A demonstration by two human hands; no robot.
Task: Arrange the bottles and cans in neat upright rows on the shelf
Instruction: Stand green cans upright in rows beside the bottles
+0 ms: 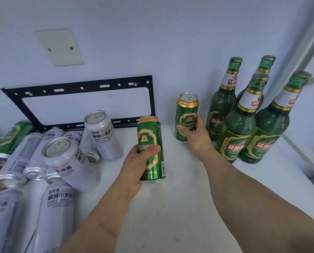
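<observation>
My left hand (pixel 137 162) grips a green beer can (pixel 151 148) upright above the white shelf (pixel 180 207), near its middle. My right hand (pixel 196 133) holds a second green can (pixel 186 114) that stands upright near the back wall. Just right of it, several green glass bottles (pixel 243 125) stand upright in two short rows. On the left lies a jumble of white cans (pixel 66 161), some upright, most tipped over or lying on their sides. More green cans (pixel 11 136) lie at the far left edge.
A black metal bracket (pixel 79 88) is fixed to the back wall behind the cans, with a blank wall plate (pixel 59 47) above it. A white shelf post (pixel 302 50) runs up at the right.
</observation>
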